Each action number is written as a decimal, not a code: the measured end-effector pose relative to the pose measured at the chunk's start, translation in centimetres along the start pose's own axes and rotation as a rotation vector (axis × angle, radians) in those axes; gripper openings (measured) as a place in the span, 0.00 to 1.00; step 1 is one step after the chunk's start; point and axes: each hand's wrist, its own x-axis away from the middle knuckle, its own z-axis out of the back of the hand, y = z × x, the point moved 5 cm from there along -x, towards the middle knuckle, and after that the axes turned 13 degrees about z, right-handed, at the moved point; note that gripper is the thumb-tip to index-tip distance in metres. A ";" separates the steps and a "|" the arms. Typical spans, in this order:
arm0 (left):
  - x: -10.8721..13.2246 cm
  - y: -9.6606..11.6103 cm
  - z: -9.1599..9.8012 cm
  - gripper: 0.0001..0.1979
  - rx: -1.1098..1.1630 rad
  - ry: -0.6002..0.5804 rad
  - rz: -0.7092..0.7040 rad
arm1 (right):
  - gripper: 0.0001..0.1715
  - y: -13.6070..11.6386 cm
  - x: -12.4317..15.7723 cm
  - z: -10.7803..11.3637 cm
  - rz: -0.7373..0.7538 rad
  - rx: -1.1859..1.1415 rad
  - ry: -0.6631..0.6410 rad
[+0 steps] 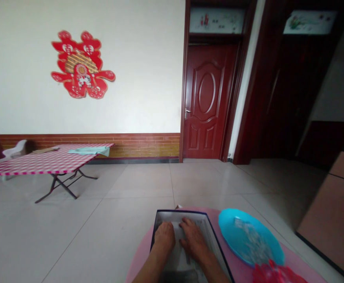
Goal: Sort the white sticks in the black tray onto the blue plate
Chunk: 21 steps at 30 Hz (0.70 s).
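Both my hands are inside an open box (159, 220) with dark walls and a pale lining, which rests on a pink round table (140, 251). My left hand (164, 235) is curled into a loose fist on the lining. Beside it, my right hand (193, 236) lies palm down with its fingers bent against pale paper-like contents (203, 228) at the box's far end. What the fingers hold, if anything, is hidden.
A blue round plate (266, 243) with clear wrapped bits sits right of the box. Red crinkled plastic (273, 273) lies at the table's near right edge. A folding table with a checked cloth (42, 161) stands far left. A dark red door (208, 102) is ahead.
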 end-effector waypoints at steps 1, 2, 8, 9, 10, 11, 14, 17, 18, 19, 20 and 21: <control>0.2 0.0 0.0 0.19 -0.016 0.008 0.024 | 0.31 0.0 0.0 0.1 -0.002 -0.010 0.022; 0.3 -0.1 0.0 0.19 -0.034 0.014 0.049 | 0.30 0.0 0.0 0.2 -0.008 -0.002 0.036; 0.7 -0.2 0.2 0.18 -0.076 0.025 0.110 | 0.16 -1.0 -0.3 1.4 -0.106 0.258 -0.001; 0.7 -0.1 0.3 0.17 -0.076 0.026 0.113 | 0.16 -1.0 -0.3 1.5 -0.122 0.280 0.001; 0.7 0.0 0.3 0.17 -0.075 0.026 0.114 | 0.17 -1.0 -0.3 1.5 -0.137 0.287 0.011; 0.7 0.1 0.4 0.17 -0.072 0.026 0.113 | 0.17 -0.9 -0.2 1.5 -0.150 0.281 0.025; 0.8 0.4 0.7 0.16 -0.060 0.021 0.099 | 0.18 -0.4 -0.2 1.1 -0.156 0.248 0.071; 0.9 0.6 0.9 0.15 -0.047 0.012 0.083 | 0.20 0.1 -0.3 0.9 -0.160 0.230 0.118; 0.9 0.7 1.0 0.15 -0.044 0.010 0.079 | 0.20 0.2 -0.3 0.8 -0.167 0.206 0.144; 1.0 0.7 1.0 0.15 -0.041 0.010 0.076 | 0.20 0.4 -0.3 0.8 -0.172 0.168 0.172; 1.0 0.7 1.0 0.15 -0.039 0.010 0.072 | 0.20 0.6 -0.4 0.8 -0.182 0.128 0.190; 1.0 0.7 1.0 0.15 -0.037 0.012 0.070 | 0.20 0.8 -0.4 0.8 -0.192 0.097 0.197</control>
